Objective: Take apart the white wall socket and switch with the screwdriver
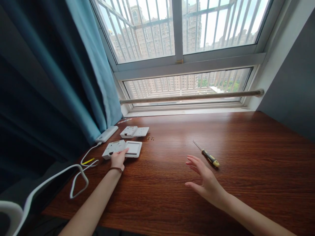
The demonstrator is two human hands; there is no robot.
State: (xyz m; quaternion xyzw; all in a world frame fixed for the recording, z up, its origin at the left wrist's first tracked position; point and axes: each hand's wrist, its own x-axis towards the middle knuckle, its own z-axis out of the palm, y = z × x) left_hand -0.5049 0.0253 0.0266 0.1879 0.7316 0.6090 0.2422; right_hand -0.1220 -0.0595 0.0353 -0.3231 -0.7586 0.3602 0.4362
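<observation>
My left hand (118, 158) rests its fingertips on the near white wall-switch unit (113, 147), beside its separated white frame plate (133, 148); the fingers are curled and I cannot see a grip. My right hand (203, 178) hovers over the wooden desk (221, 137) with fingers spread and nothing in it. A screwdriver (206, 154) with a yellow-and-black handle lies just beyond its fingertips. A second white switch unit (134, 131) lies farther back, with small brass screws (150, 138) beside it.
A white power bank (106, 134) sits at the desk's left rear corner with a white cable (81, 168) looping off the edge. A blue curtain (61, 72) hangs on the left. A window with a horizontal rail (192, 97) runs behind the desk.
</observation>
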